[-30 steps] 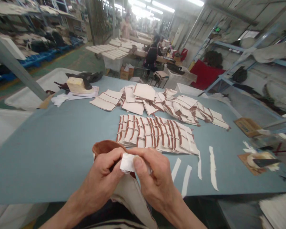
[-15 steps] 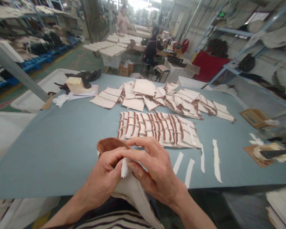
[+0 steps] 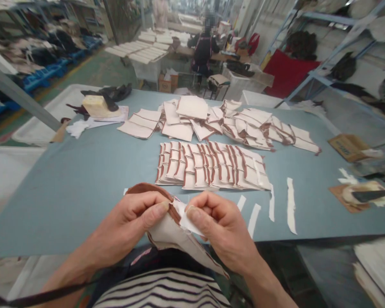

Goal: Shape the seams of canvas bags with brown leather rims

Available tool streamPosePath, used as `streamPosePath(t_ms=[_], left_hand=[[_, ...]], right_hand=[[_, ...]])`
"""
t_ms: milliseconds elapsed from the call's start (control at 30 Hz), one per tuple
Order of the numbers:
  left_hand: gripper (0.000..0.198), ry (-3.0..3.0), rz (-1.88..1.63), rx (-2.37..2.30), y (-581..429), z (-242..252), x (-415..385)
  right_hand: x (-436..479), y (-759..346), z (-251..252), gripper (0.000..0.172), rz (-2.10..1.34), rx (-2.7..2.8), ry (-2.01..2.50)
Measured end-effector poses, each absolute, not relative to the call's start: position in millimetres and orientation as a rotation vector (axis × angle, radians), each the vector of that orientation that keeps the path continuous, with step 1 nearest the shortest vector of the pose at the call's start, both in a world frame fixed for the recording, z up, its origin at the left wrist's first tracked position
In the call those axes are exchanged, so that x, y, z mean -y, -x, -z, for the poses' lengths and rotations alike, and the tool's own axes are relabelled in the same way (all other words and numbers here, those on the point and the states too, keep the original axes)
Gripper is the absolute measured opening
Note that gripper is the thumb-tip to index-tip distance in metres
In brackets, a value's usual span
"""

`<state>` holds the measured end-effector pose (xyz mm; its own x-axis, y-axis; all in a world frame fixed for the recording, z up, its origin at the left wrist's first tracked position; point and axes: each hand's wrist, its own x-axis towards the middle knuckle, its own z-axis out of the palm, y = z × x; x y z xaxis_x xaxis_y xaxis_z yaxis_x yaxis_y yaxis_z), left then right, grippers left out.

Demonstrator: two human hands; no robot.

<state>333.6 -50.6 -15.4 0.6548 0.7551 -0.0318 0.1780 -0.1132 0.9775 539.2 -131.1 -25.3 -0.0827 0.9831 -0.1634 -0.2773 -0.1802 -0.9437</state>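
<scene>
In my left hand (image 3: 136, 224) I pinch the edge of a cream fabric piece (image 3: 168, 231) with brown trim, held above the table's front edge. Its brown inner side curves up behind the fingers. My right hand (image 3: 220, 226) is closed on a white strip (image 3: 189, 222), thumb over fingers, where the strip meets the brown edge of the fabric. Whether the strip is stuck to the fabric I cannot tell. Just beyond my hands lies an overlapping row of cream fabric pieces (image 3: 211, 167) with brown edges. Several loose white strips (image 3: 253, 218) lie right of my right hand.
A heap of cream pieces (image 3: 192, 108) spreads along the far side of the blue-grey table (image 3: 67, 192). A yellowish block (image 3: 98, 106) sits at the back left, a cardboard box (image 3: 348, 146) at the right. Farther off, a person (image 3: 203, 51) sits at another table.
My hands have moved apart. The right hand has pulled the white strip out to the right along the brown edge, and the fabric now lies more stretched out. The view has tilted slightly down.
</scene>
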Motion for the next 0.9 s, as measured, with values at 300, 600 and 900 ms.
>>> streamPosePath(t_ms=[300, 600, 900], left_hand=[[0.039, -1.742, -0.707, -0.899, -339.6, 20.1, 56.7], [0.039, -1.636, -0.755, -0.895, -336.1, 27.3, 59.1], [0.036, -1.574, -0.779, -0.943, -334.1, 31.5, 59.2]], right_hand=[[132.0, -517.4, 27.5, 0.021, -1.152, 1.057, 1.358], [124.8, -506.6, 23.9, 0.019, -0.851, 1.198, 1.477], [117.6, -492.7, 37.6, 0.021, -0.654, 1.259, 1.555]])
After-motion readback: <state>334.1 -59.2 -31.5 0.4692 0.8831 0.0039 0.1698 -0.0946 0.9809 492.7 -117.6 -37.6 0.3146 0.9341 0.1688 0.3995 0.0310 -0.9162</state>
